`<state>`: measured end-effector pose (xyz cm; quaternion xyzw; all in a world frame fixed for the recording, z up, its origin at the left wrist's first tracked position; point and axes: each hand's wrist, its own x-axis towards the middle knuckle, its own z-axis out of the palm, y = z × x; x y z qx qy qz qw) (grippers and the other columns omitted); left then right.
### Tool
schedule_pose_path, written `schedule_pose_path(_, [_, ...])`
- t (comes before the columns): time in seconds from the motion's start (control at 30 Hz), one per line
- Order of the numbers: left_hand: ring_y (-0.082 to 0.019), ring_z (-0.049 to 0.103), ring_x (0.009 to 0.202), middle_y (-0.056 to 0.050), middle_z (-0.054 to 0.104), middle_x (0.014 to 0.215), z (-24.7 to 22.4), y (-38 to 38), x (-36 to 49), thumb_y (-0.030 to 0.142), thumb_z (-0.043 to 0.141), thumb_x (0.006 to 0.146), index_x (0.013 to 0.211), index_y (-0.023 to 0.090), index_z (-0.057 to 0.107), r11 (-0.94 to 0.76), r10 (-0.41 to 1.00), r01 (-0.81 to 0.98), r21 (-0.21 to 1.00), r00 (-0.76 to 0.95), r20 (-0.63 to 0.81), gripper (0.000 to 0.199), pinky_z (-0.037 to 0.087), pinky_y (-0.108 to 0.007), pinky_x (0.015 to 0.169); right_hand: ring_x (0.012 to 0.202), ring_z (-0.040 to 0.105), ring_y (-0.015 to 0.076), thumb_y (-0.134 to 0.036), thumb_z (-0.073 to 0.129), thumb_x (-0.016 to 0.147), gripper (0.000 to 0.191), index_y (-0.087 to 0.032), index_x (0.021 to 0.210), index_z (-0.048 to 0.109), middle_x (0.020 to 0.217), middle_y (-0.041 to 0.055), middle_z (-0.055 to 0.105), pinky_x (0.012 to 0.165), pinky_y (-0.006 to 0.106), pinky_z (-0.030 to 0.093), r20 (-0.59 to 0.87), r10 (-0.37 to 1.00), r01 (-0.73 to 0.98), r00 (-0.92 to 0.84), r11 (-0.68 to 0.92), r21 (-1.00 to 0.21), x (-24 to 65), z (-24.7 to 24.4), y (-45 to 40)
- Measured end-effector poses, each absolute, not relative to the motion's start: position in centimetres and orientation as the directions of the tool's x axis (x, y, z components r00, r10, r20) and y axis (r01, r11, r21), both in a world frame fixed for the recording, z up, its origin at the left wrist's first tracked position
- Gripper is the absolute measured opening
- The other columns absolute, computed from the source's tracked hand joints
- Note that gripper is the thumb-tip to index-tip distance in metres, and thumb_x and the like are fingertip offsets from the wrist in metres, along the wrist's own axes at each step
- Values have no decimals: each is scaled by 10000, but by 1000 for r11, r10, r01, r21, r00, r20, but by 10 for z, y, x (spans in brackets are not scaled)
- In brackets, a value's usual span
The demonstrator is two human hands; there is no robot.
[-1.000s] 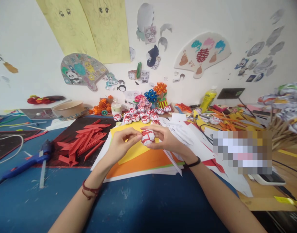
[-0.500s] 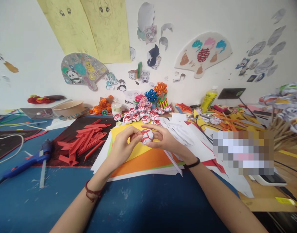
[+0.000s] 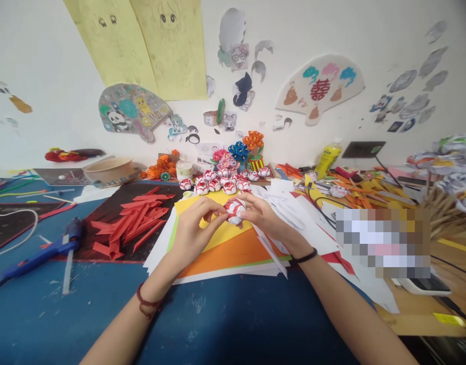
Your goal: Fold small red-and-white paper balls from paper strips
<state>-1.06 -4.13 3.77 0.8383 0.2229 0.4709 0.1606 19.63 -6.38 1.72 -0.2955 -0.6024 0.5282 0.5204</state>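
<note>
A red and white folded paper flower [image 3: 235, 211] is held between both hands above the stack of coloured paper [image 3: 233, 253]. My left hand [image 3: 196, 223] pinches its left side with thumb and fingertips. Around its right side and back curl the fingers of my right hand [image 3: 261, 215], closed on it. Several similar red and white flowers [image 3: 213, 183] sit just behind the hands. To the left, a pile of red paper strips [image 3: 132, 223] lies on a dark mat [image 3: 103, 203].
At the left lies a blue glue gun [image 3: 54, 251], its cord running off the edge. White paper sheets [image 3: 312, 228], orange and yellow strips [image 3: 358, 190] and a yellow bottle [image 3: 328, 157] are on the right. A round tub [image 3: 109, 172] stands at the back left.
The flower has shifted slightly right and up and appears turned, showing more red stripes. My left fingers have moved right with it, and my right fingers have changed their hold.
</note>
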Motion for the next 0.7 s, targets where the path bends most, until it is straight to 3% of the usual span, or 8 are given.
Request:
schedule_pose_path(0.2, [-103,486,668,-13,607,806,36,-41,-11,213,592,916,867,174,600,-861,505,246,445,510,696,63,396,-227,614,745,611,130,-321,703,812,374,-166,1131,582,924,47,659,639,256,505,307,908,-155,-284,273,-949,197,20,-65])
schedule_pose_path(0.43, [-134,547,773,-35,606,844,24,-41,-8,162,550,924,930,178,578,-908,292,408,91,463,837,33,419,-248,690,686,618,125,-342,760,761,404,-193,1034,503,907,37,670,610,263,512,269,940,-187,-208,232,-955,192,20,-66])
schedule_pose_path(0.5, [-127,537,751,-28,599,825,26,-42,-8,173,571,914,910,174,585,-909,341,382,167,449,826,14,409,-240,672,667,615,123,-358,763,759,401,-193,1016,504,877,30,668,601,261,512,274,936,-193,-221,234,-953,192,19,-66])
schedule_pose_path(0.63, [-108,490,658,-5,573,738,38,-44,-9,280,589,915,852,162,608,-760,632,233,607,482,607,134,384,-225,607,665,611,117,-350,782,740,408,-189,1023,535,878,23,659,585,246,507,278,930,-204,-239,232,-951,196,19,-64])
schedule_pose_path(0.7, [-117,519,689,-17,602,755,43,-44,-9,328,569,927,843,154,626,-636,704,157,755,518,486,201,403,-229,637,688,612,120,-339,782,742,408,-189,1036,543,881,23,656,586,240,505,275,929,-209,-249,226,-951,196,19,-65])
